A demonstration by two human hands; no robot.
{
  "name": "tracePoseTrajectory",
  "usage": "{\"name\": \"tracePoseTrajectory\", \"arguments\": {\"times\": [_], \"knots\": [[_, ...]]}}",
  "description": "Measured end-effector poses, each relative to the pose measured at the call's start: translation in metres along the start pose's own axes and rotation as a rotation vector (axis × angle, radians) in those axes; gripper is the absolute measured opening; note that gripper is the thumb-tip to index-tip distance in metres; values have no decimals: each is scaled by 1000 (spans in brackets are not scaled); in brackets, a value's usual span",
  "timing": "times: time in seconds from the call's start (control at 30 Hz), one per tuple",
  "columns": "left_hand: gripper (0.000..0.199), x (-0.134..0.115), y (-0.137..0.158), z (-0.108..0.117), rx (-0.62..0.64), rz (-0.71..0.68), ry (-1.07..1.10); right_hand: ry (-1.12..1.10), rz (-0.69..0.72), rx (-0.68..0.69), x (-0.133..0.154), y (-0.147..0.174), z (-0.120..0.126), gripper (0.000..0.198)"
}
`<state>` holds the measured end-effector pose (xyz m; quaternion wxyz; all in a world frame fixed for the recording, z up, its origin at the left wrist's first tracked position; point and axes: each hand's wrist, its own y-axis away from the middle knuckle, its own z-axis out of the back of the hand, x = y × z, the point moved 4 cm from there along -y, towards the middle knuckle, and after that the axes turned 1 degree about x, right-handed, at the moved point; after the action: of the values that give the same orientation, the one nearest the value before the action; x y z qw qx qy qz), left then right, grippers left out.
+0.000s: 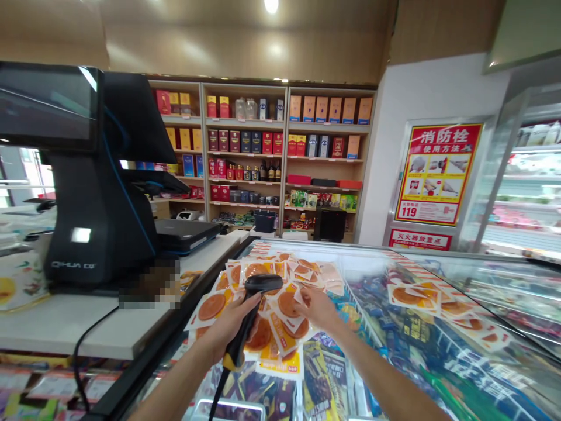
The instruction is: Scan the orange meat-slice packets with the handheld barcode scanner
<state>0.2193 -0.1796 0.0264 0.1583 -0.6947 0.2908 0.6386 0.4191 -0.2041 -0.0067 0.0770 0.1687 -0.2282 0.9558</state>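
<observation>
My left hand is wrapped round the handle of a black and yellow barcode scanner, whose head points right and whose cable hangs down toward me. Under and around it spreads a pile of flat packets, each with a round orange-brown slice inside and some with yellow labels. At the pile's right side, my right hand has its fingers closed on the edge of one such packet, close to the scanner head. The packets lie on the glass top of a chest freezer.
To the left, a black checkout terminal stands on a white counter, with a cable hanging over its edge. More packets lie on the freezer's right side. Behind are shelves of boxes and a red fire-hydrant sign.
</observation>
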Motion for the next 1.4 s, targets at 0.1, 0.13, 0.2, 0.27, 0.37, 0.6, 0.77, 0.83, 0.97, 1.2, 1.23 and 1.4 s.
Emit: {"name": "tracePoseTrajectory", "arguments": {"times": [0.1, 0.13, 0.2, 0.27, 0.37, 0.6, 0.77, 0.83, 0.97, 1.2, 1.23, 1.4], "knots": [[35, 1, 0, -3, 20, -13, -15, 27, -98, -53, -9, -3, 0, 28], [36, 0, 0, -5, 24, -17, -23, 10, -136, -71, -16, -4, 3, 30], [36, 0, 1, -8, 38, -28, -32, -46, -214, -126, -33, -5, 11, 29], [35, -1, 1, -12, 52, -40, -38, -140, -284, -208, -55, -4, 21, 26], [35, -1, 0, -18, 57, -30, -54, -269, -402, -312, -89, 6, 33, 26], [36, 2, -5, -38, 126, -8, -77, -736, -601, -271, -135, 35, 28, 48], [37, 1, -7, -44, 119, 2, -80, -453, -334, -145, -130, 33, 32, 39], [37, 0, -5, -46, 122, -3, -83, -227, -242, -147, -123, 32, 35, 40], [36, -2, -4, -46, 104, -41, -85, 168, -115, -61, -110, 32, 35, 27], [37, -2, -9, -40, 159, -52, -74, -127, -141, -259, -120, 31, 56, 24], [37, -2, -9, -40, 151, -46, -70, -248, -203, -287, -125, 31, 58, 25], [38, -6, -3, -49, 154, -5, -74, -889, -355, -384, -135, 33, 53, 35]]}}
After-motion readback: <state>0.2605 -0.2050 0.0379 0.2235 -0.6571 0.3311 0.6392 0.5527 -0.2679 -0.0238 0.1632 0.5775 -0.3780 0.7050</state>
